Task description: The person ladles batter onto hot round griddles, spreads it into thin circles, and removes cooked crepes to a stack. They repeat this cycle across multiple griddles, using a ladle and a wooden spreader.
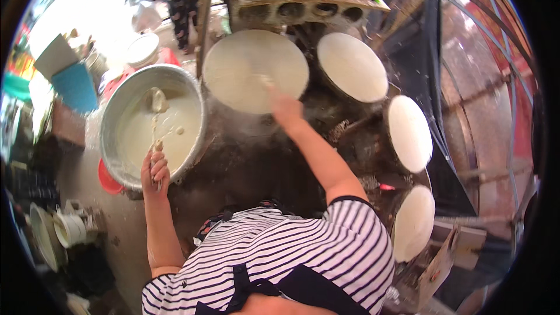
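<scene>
My left hand (156, 169) is closed round the handle of a batter-coated ladle (158, 101). The ladle's bowl hangs over a large metal pot (107, 134) holding creamy pale batter (143, 140). To the right, my right hand (287, 109) reaches over the near edge of a big round griddle (251, 52), whose top is covered with a pale layer. Its fingers look closed, and a small pale thing shows just beyond them. Motion blur and haze hide what that thing is.
Several more round pale-topped griddles (352, 67) curve down my right side. A ledge with round openings (303, 10) stands behind them. Left of the pot are a red basin (109, 177) and a white bucket (143, 50). Another person (182, 0) stands at the back.
</scene>
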A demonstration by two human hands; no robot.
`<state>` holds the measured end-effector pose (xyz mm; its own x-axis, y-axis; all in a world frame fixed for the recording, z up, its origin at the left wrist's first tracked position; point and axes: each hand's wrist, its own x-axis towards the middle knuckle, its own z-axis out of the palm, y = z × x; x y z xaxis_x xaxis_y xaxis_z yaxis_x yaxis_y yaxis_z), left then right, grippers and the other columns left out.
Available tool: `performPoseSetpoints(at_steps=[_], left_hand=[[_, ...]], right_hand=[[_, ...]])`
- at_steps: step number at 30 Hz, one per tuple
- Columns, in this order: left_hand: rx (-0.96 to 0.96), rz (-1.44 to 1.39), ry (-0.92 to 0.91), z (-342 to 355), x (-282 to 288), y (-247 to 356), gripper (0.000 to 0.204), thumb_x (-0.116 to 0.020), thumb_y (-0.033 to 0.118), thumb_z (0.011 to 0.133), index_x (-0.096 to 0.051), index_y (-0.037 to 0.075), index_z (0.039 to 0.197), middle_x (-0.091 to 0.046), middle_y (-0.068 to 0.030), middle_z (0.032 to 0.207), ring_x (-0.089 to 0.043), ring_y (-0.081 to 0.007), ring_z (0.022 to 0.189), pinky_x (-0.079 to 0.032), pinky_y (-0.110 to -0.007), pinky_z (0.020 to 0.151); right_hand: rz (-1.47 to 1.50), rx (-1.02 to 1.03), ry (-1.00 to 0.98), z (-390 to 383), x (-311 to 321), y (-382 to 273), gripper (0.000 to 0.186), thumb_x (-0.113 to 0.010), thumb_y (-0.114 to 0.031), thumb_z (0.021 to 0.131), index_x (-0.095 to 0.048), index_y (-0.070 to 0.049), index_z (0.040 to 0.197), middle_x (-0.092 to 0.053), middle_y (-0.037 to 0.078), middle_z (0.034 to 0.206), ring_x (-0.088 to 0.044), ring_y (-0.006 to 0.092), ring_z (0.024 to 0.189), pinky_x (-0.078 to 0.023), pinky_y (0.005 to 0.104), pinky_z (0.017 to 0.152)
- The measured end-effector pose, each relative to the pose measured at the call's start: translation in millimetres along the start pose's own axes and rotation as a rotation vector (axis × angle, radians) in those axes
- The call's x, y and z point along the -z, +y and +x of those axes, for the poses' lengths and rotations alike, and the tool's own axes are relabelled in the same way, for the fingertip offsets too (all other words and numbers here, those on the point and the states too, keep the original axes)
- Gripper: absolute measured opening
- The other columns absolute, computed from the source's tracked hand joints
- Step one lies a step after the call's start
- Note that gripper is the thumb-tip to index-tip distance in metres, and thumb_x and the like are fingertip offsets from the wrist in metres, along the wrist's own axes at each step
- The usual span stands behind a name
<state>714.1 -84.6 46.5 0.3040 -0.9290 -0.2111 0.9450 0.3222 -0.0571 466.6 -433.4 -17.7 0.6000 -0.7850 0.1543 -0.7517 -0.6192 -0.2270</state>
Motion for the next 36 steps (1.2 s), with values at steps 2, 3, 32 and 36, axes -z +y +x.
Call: performPoseSetpoints(at_steps=[2, 3, 32, 36], left_hand=[[-0.004, 0.006, -0.036, 1.7, 12.7, 14.2, 0.036, -0.032, 0.018, 0.098, -0.034, -0.006, 0.125, -0.044, -0.0037, 0.080, -0.036, -0.0080, 0.047, -0.031, -0.023, 0.035], [0.029, -0.011, -0.094, 3.2, 24.7, 27.2, 0.038, -0.032, 0.018, 0.098, -0.031, -0.006, 0.128, -0.044, -0.0042, 0.080, -0.036, -0.0085, 0.047, -0.033, -0.023, 0.035], [-0.410, 2.040, -0.075, -9.1, 28.2, -135.0, 0.036, -0.038, 0.005, 0.090, -0.043, -0.007, 0.124, -0.051, -0.0052, 0.088, -0.048, -0.0159, 0.089, -0.039, -0.020, 0.078], [-0.221, 1.852, 0.180, 15.1, 41.3, -155.8, 0.035, -0.038, 0.005, 0.090, -0.044, -0.007, 0.123, -0.052, -0.0057, 0.090, -0.048, -0.0149, 0.086, -0.039, -0.019, 0.076]], right_hand=[[0.007, 0.142, 0.133, 5.8, -14.4, -45.8, 0.037, -0.034, -0.028, 0.094, -0.053, -0.009, 0.119, -0.063, 0.021, 0.091, -0.061, 0.0341, 0.087, -0.049, 0.0452, 0.072], [0.063, 0.101, 0.007, 18.5, -15.5, -57.8, 0.039, -0.036, -0.030, 0.094, -0.058, -0.003, 0.110, -0.061, 0.024, 0.092, -0.059, 0.0335, 0.095, -0.048, 0.0439, 0.076], [-0.594, -1.162, 0.404, -514.8, 143.7, 246.3, 0.040, -0.054, -0.010, 0.077, -0.051, -0.005, 0.117, -0.049, 0.016, 0.106, -0.045, 0.0334, 0.106, -0.034, 0.0457, 0.092], [-0.509, -1.219, 0.523, -558.9, 153.2, 266.9, 0.018, -0.051, -0.015, 0.084, -0.064, -0.006, 0.091, -0.057, 0.015, 0.093, -0.054, 0.0323, 0.092, -0.042, 0.0445, 0.082]])
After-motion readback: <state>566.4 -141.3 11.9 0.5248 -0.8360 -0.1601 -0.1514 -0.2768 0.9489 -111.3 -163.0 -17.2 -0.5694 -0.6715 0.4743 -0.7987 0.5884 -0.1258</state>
